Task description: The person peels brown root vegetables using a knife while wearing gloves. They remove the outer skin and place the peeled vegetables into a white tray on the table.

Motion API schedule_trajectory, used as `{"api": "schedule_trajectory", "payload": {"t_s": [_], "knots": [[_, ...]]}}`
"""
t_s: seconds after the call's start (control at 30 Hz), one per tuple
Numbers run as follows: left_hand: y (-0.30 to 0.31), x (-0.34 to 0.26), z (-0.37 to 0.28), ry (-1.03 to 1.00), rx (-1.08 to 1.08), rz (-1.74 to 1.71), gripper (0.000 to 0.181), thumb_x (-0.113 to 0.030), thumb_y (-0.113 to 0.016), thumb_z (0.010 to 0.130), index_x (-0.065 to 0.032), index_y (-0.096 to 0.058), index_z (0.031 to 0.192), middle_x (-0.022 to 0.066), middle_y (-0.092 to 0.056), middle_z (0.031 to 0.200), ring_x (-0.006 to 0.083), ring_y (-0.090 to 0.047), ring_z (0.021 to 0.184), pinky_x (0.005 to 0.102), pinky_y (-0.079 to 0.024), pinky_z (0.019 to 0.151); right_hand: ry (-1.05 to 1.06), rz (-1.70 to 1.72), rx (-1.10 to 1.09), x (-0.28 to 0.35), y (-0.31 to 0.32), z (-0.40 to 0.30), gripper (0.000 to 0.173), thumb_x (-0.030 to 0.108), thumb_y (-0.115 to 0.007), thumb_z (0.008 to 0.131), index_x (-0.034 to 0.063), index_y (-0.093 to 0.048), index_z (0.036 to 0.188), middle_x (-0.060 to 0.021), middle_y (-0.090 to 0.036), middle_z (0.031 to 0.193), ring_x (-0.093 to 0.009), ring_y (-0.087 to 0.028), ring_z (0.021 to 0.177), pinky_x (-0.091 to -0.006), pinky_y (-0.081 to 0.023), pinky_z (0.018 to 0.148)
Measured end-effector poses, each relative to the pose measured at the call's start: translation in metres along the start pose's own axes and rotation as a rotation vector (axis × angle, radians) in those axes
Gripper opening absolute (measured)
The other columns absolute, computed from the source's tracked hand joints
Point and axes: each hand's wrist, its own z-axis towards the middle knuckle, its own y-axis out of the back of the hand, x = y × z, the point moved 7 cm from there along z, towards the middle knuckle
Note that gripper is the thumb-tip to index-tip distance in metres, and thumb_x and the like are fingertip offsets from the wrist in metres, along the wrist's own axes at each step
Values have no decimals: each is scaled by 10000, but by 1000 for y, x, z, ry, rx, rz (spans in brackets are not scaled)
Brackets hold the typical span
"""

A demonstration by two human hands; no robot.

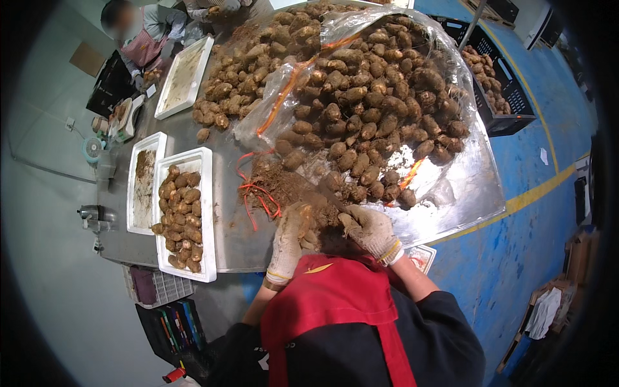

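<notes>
My left hand, in a soiled cotton work glove, grips a brown hairy taro corm above the near edge of the table. The corm is blurred and partly covered by my fingers. My right hand, gloved the same way, closes around a knife whose dark blade points away from me, over the corm. Its handle is hidden in the glove. Beyond my hands, a large heap of taro corms spills out of a clear plastic bag. Loose fibres and peelings lie beside a red plastic string.
At left, a white foam tray holds trimmed corms, next to another tray with brown scraps. A third tray lies farther back. A co-worker is across the table; a black crate of corms stands right.
</notes>
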Motion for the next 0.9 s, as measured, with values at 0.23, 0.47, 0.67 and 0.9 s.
{"api": "schedule_trajectory", "payload": {"t_s": [0.23, 0.47, 0.67, 0.9], "knots": [[-15, -16, -4, -318, 106, 346, 594, -89, -691, 933, -47, -438, 1469, 108, -607, 1282, 145, -603, 1116, 288, -517, 925, -190, 482, 26, -5, -16, 4, 237, 272, -649, 977, 100, -689, 1136, -113, -689, 789, -261, -696, 731, -392, -534, 692], [-17, -35, -9, -409, 84, 553, 681, -38, -758, 862, 16, -431, 1458, 94, -601, 1292, 148, -595, 1149, 316, -497, 1003, -145, 531, 50, -14, -39, 3, 250, 279, -656, 974, 64, -682, 1099, -103, -671, 800, -196, -669, 736, -342, -514, 680], [-11, -32, -8, -231, 46, 162, 458, -176, -629, 977, 1, -504, 1381, 80, -641, 1200, 155, -636, 1068, 314, -546, 908, -158, 564, 229, 13, -42, -9, 225, 276, -644, 981, 56, -680, 1007, -65, -636, 707, -170, -645, 672, -345, -505, 637], [1, 0, 0, -62, 144, -385, 393, -203, -524, 1047, -30, -501, 1399, 100, -639, 1224, 192, -650, 1079, 345, -576, 870, -30, 396, 150, 22, -22, -7, 218, 255, -627, 980, 60, -704, 1039, -121, -688, 762, -262, -698, 718, -378, -529, 665]]}}
